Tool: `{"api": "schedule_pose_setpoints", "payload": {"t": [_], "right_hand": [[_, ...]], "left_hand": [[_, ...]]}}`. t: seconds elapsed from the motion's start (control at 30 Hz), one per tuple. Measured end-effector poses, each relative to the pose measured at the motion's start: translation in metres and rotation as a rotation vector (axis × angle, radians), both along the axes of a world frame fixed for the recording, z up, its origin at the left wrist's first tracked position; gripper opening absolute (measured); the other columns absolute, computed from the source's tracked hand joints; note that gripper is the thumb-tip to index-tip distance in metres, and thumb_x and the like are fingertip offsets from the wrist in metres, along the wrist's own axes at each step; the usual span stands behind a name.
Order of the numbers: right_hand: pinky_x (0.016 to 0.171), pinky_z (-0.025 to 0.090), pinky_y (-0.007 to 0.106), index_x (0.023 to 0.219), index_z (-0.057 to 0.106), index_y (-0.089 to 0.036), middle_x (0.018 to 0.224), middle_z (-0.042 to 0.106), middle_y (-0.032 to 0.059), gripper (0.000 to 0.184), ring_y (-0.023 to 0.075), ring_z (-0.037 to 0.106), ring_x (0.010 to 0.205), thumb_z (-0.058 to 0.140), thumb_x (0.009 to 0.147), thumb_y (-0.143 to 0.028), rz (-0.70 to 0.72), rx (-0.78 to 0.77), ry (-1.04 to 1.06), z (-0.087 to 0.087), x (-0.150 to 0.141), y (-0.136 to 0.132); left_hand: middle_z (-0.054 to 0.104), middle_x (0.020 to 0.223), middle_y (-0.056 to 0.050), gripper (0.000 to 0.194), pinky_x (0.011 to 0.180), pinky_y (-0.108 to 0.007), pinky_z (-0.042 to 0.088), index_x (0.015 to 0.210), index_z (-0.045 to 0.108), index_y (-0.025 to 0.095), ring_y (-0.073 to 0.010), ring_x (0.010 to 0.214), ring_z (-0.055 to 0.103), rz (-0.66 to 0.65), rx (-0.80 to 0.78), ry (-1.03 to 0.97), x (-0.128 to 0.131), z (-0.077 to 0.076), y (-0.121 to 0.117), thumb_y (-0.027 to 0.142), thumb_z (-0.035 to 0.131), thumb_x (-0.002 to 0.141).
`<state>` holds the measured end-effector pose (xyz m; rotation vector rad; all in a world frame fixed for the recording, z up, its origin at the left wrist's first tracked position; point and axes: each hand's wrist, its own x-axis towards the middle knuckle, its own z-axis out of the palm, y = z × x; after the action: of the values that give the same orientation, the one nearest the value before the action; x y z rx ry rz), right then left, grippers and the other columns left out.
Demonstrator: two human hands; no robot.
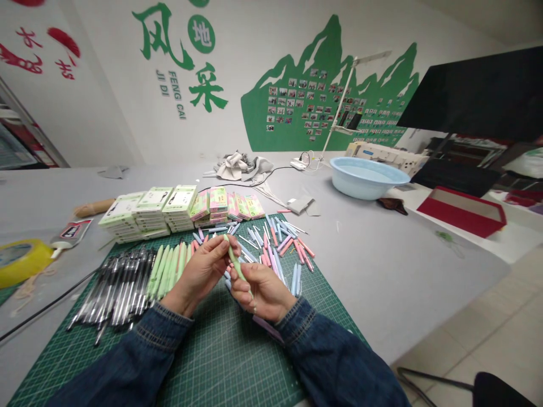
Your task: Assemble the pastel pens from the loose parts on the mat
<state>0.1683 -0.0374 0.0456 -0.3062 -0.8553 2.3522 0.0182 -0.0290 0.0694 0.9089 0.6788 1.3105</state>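
Observation:
Between my two hands is a light green pen [234,259], tilted over the cutting mat [203,362]. My left hand [206,268] pinches its upper end, and my right hand [265,288] has its fingers wrapped round the lower part. Left of my left hand lies a row of light green pens [166,268], and beyond it a pile of clear pens with black ends [116,288]. Behind and right of my hands, blue, pink and purple pen parts [275,243] are scattered on the mat. A purple piece [268,329] shows partly under my right wrist.
Stacked white-green boxes [155,203] and pink-green boxes [218,200] stand behind the pens. Yellow tape [25,260] and a glue tube [72,233] lie at left. A blue basin [367,178] stands at back right, near a sewing machine [386,155] and a red box [462,210].

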Motion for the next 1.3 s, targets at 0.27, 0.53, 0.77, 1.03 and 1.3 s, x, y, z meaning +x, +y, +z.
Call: {"api": "schedule_pose_setpoints", "payload": {"t": [0.27,0.53,0.77,1.03,1.3], "right_hand": [[0.065,0.056,0.032,0.121,0.057,-0.017,0.088,0.065,0.0078,0.048,0.0176,0.064,0.075,0.067,0.081,-0.041,-0.251,0.301,-0.032,0.016,0.011,-0.001],[0.07,0.055,0.032,0.115,0.06,-0.013,0.085,0.066,0.008,0.04,0.0165,0.066,0.072,0.069,0.08,-0.031,-0.274,0.33,0.004,0.013,0.007,-0.004],[0.057,0.054,0.031,0.116,0.054,-0.016,0.081,0.066,0.0072,0.05,0.0139,0.06,0.058,0.053,0.085,-0.056,-0.006,0.139,0.036,0.009,0.012,0.004],[0.049,0.043,0.018,0.083,0.059,-0.014,0.064,0.062,0.0007,0.022,0.0056,0.047,0.047,0.074,0.075,-0.029,-0.25,0.144,-0.16,-0.01,-0.008,-0.002],[0.049,0.045,0.02,0.077,0.054,-0.017,0.063,0.064,0.0,0.024,0.0074,0.051,0.048,0.075,0.072,-0.026,-0.413,0.148,-0.212,-0.009,-0.009,-0.002]], "left_hand": [[0.068,0.074,-0.005,0.015,0.062,-0.017,0.053,0.08,0.068,0.011,-0.0086,0.067,0.063,0.377,-0.298,-0.321,-0.009,-0.009,0.019,0.009,0.055,0.086],[0.07,0.075,-0.004,0.008,0.062,-0.017,0.053,0.082,0.069,0.011,-0.0093,0.069,0.064,0.352,-0.225,-0.326,-0.01,-0.011,0.017,0.012,0.061,0.083],[0.066,0.078,-0.003,0.017,0.061,-0.017,0.05,0.081,0.07,0.013,-0.0111,0.073,0.062,0.29,-0.094,-0.036,-0.013,0.004,0.01,0.026,0.075,0.072],[0.049,0.063,0.004,0.025,0.059,-0.019,0.038,0.063,0.056,0.016,-0.0084,0.062,0.047,0.326,0.1,0.226,0.002,0.007,0.003,0.028,0.076,0.07],[0.057,0.085,-0.003,0.028,0.062,-0.023,0.038,0.099,0.064,0.018,-0.0143,0.078,0.048,0.064,0.0,0.331,-0.014,0.019,0.001,0.038,0.066,0.079]]}}
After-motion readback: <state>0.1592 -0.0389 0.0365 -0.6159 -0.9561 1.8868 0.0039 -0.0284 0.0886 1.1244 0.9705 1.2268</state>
